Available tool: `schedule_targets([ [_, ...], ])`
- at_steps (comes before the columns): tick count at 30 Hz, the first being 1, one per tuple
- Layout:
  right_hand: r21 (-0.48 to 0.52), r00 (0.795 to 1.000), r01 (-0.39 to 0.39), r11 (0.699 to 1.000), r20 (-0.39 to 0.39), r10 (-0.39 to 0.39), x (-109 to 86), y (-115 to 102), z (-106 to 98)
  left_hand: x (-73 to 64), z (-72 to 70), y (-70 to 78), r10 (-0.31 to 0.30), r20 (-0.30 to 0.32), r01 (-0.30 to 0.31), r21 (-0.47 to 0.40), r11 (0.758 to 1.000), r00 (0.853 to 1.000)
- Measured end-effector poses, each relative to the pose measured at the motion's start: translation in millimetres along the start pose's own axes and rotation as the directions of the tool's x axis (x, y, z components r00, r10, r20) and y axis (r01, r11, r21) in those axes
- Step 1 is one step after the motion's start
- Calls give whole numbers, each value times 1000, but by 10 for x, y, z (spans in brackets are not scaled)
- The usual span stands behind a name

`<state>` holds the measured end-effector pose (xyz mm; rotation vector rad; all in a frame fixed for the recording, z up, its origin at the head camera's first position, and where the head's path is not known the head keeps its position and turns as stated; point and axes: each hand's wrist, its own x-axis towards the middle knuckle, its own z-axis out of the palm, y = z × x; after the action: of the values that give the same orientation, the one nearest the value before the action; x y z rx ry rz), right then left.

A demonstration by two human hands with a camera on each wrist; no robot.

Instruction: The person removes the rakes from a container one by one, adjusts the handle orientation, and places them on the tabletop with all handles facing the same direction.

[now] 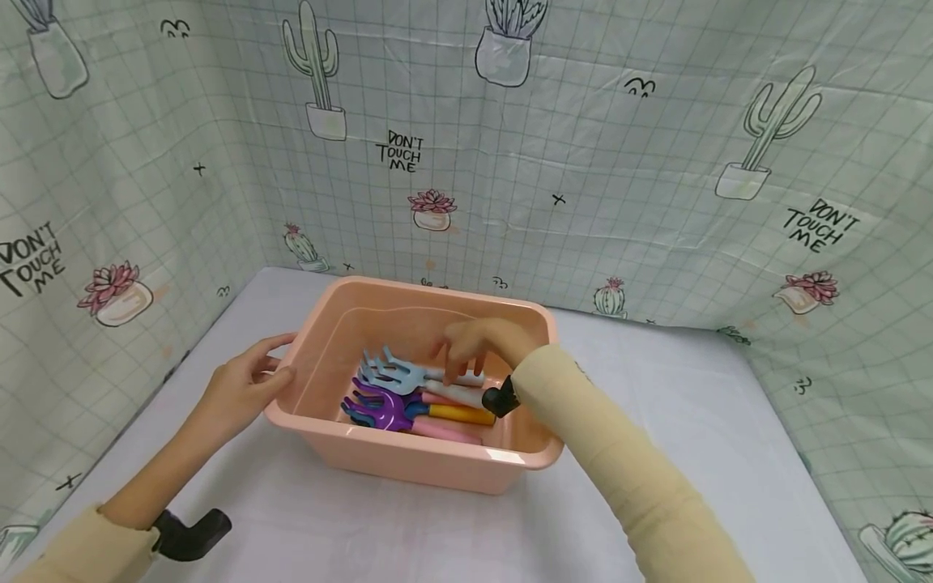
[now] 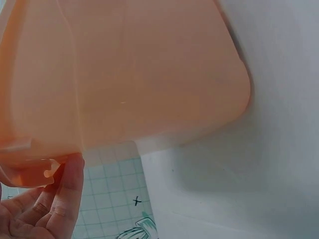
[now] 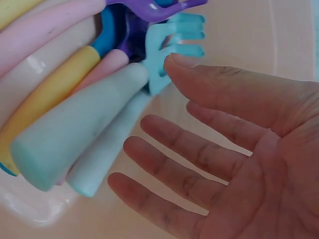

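A peach plastic basin (image 1: 408, 474) stands on the table with several small hand rakes lying in it. My left hand (image 1: 236, 385) holds the basin's left rim, fingers curled beneath its lip in the left wrist view. Inside the basin, my right hand (image 1: 472, 344) hovers over the handles with fingers spread and nothing in its grasp. Nearest to it lies a light blue rake (image 1: 397, 376) with a pale grey-green handle (image 3: 82, 127). A purple rake (image 1: 386, 411), a pink handle (image 1: 448, 430) and a yellow handle (image 1: 462, 414) lie closer to the front wall; some pieces overlap and are partly hidden.
A white cloth covers the table (image 1: 656, 453) around the basin. Behind and at both sides hangs a grid-patterned curtain (image 1: 496, 146) printed with cacti and lettering. Black wrist mounts (image 1: 193, 534) stick out from both sleeves; the right one hangs over the basin's inside.
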<state>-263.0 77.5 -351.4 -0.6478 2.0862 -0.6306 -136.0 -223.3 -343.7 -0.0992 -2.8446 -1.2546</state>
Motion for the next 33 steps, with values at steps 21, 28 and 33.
schedule_targets([
  [21,-17,963,-268,963,20,268,107,-111,26,-11,-1,20,9,-10,-9,-1,1000,1000],
  [28,15,951,-309,951,27,308,86,-78,86,-23,51,3,2,-8,-2,-12,1000,1000],
  [33,-23,952,-303,953,37,304,147,-108,108,-10,30,-6,5,-11,-5,-5,1000,1000],
])
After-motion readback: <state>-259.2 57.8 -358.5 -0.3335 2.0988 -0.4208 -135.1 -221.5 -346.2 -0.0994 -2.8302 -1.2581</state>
